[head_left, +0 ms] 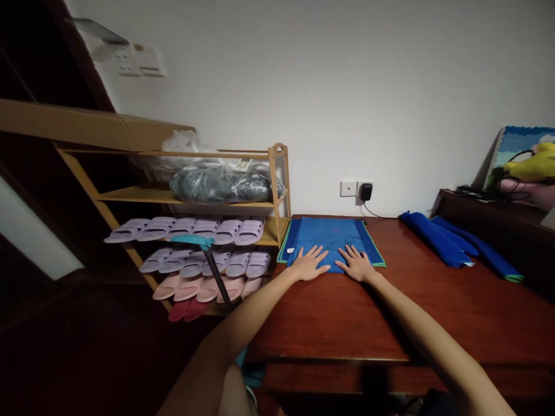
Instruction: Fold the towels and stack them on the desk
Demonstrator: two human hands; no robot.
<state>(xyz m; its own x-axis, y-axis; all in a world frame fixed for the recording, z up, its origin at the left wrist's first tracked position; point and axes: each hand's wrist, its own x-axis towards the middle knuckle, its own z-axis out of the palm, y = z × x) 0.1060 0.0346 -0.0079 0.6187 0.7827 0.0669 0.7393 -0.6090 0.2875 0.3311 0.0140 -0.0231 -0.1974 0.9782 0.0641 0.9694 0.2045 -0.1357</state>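
Ten spread fingers (313,252) press flat on smooth, seemingly soft blue cloth (332,234), gripping nothing.

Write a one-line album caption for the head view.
Left hand and right hand rest spread on layered blue cloth atop a reddish-brown table, beside a slipper rack.

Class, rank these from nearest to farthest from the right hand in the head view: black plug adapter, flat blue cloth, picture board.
1. Flat blue cloth: directly under the right hand.
2. Black plug adapter: on the wall beyond.
3. Picture board: far right.
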